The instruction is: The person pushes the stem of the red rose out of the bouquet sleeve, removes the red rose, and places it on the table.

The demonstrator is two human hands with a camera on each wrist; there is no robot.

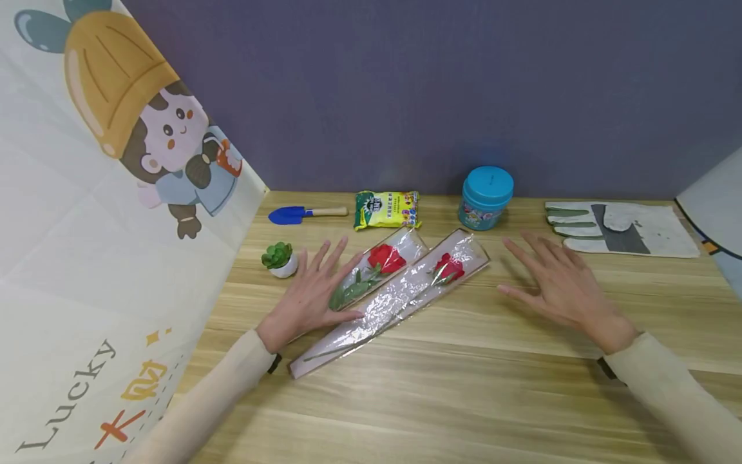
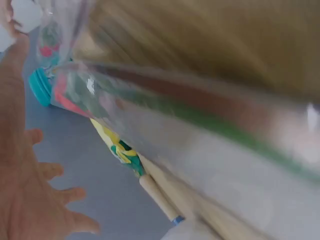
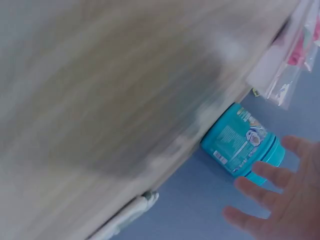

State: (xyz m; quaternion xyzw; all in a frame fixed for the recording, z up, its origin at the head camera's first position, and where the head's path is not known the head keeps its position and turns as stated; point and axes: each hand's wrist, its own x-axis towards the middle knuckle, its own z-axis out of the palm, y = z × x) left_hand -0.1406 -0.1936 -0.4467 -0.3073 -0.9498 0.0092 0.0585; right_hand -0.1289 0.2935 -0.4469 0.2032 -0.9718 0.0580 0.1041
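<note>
Two clear-wrapped red roses in long, pale packages lie slantwise on the table, the nearer rose package (image 1: 388, 309) beside the farther rose package (image 1: 400, 241). My left hand (image 1: 313, 293) is spread over the lower left part of the packages, its thumb by the nearer one; whether it touches them cannot be told. In the left wrist view its palm and spread fingers hold nothing. To the right, my right hand (image 1: 559, 280) hovers with fingers apart and nothing held, between the nearer package and a blue tub (image 1: 487, 198). The right wrist view also shows its spread fingers.
Along the back lie a blue trowel (image 1: 286, 215) with a wooden handle, a yellow-green packet (image 1: 387, 209) and a white-grey glove (image 1: 632, 229) at the right. A small potted succulent (image 1: 280, 259) stands at left. A dark wall panel (image 1: 406, 96) rises behind the table.
</note>
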